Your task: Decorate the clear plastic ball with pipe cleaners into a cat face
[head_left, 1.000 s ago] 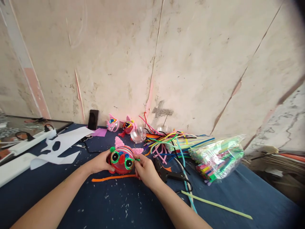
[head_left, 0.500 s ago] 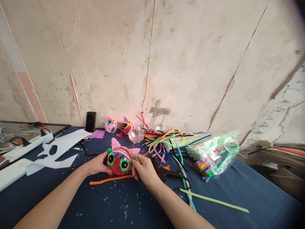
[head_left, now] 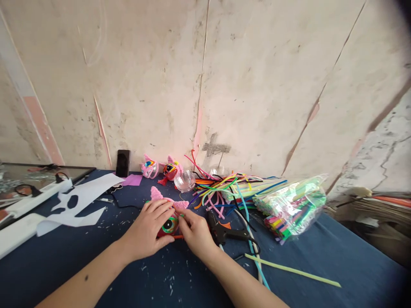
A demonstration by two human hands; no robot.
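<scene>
A red ball-shaped craft toy [head_left: 169,224] with pink ears and green-rimmed eyes sits on the dark blue table [head_left: 96,265] near the middle. My left hand [head_left: 148,229] lies over its front and left side, fingers wrapped on it, hiding most of the face. My right hand [head_left: 196,234] pinches at the toy's right side by a green pipe-cleaner end. An orange pipe cleaner [head_left: 178,236] peeks out under the toy.
Two finished toys [head_left: 160,168] and a clear plastic ball [head_left: 184,181] stand by the wall. Loose pipe cleaners [head_left: 224,190], a bag of them [head_left: 289,209] and a black glue gun [head_left: 226,233] lie right. White cut paper [head_left: 80,199] and a phone [head_left: 123,163] lie left.
My left hand has slid from the toy's left side over its front, covering the face. The right hand stays at the toy's right side.
</scene>
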